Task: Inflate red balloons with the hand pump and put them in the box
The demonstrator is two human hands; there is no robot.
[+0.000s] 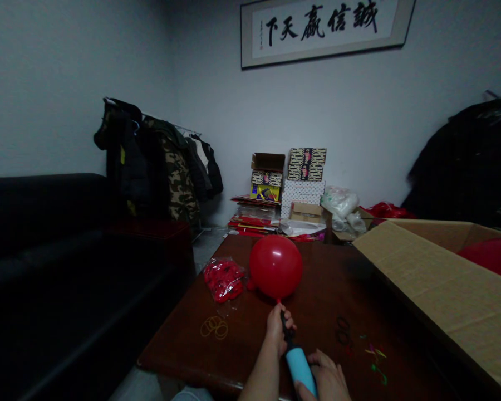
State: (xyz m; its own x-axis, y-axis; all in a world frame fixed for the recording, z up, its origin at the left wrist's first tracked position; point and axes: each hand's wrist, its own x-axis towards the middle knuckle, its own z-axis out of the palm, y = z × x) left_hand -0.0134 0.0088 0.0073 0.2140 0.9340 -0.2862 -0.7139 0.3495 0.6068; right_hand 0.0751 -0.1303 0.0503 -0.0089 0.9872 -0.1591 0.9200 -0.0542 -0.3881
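Note:
A red balloon [275,266], partly inflated, sits on the black nozzle of a blue hand pump [299,368] above the dark wooden table [242,356]. My left hand [279,327] is closed around the nozzle just below the balloon's neck. My right hand [326,380] grips the blue barrel of the pump near the bottom edge of the view. A clear bag of red balloons [224,278] lies left of the balloon.
Yellow rubber bands [215,327] lie on the table's left part, scissors [343,329] and coloured bits [374,356] on its right. A big open cardboard box [438,284] holding red balloons stands at right. A black sofa [45,250], hanging coats and stacked boxes [300,178] lie beyond.

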